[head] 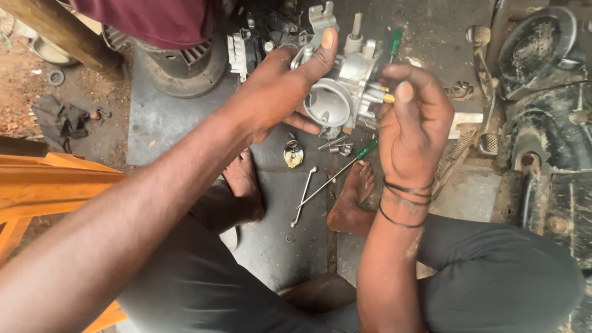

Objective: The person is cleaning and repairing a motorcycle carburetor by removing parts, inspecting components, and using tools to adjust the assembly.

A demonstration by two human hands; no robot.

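A silver metal carburetor (345, 86) with a round bore is held up in front of me. My left hand (277, 92) grips its left side, thumb raised along the top. My right hand (414, 120) is at its right side, fingertips pinching a small brass screw (388, 98) that sticks out of the body. On the floor below lie a green-handled screwdriver (345, 168), a slim metal spanner (303, 196), a spring (333, 143) and a small round brass-coloured part (293, 154).
My bare feet (351, 197) rest on the grey concrete floor (277, 246). A dirty motorcycle engine and footrest (542, 123) stand at right. An orange wooden frame (43, 185) is at left. Another person in a maroon garment (154, 18) sits behind, near a finned engine part (185, 61).
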